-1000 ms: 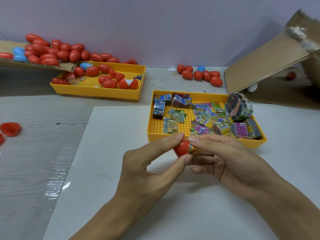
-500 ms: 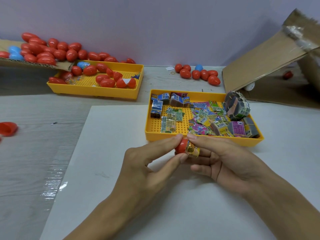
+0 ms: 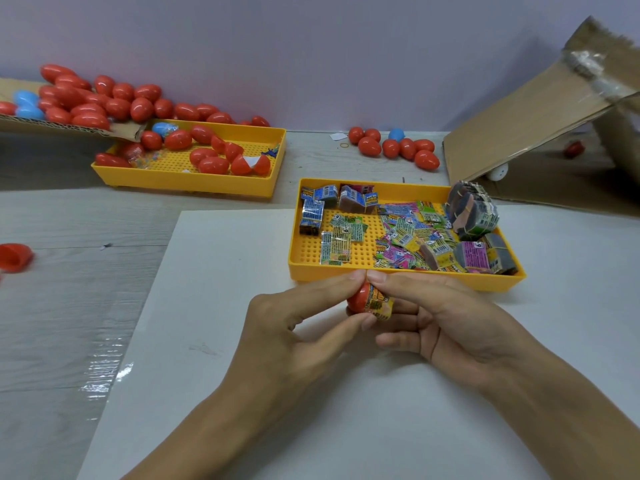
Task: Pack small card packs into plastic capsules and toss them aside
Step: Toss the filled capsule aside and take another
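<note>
Red plastic capsule half (image 3: 358, 299) sits pinched in the left hand (image 3: 294, 327) just before the yellow card tray (image 3: 398, 279), while the right hand (image 3: 446, 320) pinches a small colourful card pack (image 3: 380, 304) partway into its mouth. Stuffing step, I'd say; next, push the pack fully home.

Single head view, looking forward-down, close over hands (image 3: 363, 317)

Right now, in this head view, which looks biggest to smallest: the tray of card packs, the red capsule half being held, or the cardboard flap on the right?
1. cardboard flap
2. tray of card packs
3. red capsule half
</note>
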The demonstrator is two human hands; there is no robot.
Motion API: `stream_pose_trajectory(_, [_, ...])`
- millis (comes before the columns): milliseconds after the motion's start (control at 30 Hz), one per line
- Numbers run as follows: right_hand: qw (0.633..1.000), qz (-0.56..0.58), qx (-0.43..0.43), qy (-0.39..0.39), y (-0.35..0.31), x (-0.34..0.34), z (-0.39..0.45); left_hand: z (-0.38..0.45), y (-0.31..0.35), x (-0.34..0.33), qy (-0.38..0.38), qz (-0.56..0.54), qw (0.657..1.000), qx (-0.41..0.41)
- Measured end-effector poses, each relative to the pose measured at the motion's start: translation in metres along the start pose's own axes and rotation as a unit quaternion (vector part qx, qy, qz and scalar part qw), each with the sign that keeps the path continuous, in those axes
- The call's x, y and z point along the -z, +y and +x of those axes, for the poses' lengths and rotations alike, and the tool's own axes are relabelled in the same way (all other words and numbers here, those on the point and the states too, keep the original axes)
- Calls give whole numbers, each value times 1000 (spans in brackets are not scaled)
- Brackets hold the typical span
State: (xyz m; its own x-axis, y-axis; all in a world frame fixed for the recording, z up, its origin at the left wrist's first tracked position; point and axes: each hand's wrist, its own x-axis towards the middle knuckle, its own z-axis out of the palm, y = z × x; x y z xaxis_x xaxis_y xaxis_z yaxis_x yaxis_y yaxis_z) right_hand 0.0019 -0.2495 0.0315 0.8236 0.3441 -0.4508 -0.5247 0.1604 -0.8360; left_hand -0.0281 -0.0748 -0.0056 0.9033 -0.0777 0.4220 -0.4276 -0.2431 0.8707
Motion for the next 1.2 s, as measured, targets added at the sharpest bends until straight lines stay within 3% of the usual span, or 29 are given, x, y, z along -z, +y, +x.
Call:
stream_pose_trajectory(500, [1000,8,16,-6,2,1,2,0,-4,-1,-12,-17,1000,11])
stream_pose_trajectory(667, [996,-13,85,22,1,-2,-2,-1,-2,-2,12,-69,996,51])
stream_pose_trajectory(767, [968,-98,223,63,6,-5,-5,1,3,-1,34,-115,987,104])
stream_pose_trajectory(900, [887,-252,380,69,17,-11,-10,5,6,3,-5,-223,954,199])
stream_pose_trajectory(1033, [856,-306,414,42,20,-12,-9,9,4,4,6,-227,956,187])
stream_pose_trajectory(1200, [869,-293,395,52,19,-9,-9,9,0,4,49,-206,970,121])
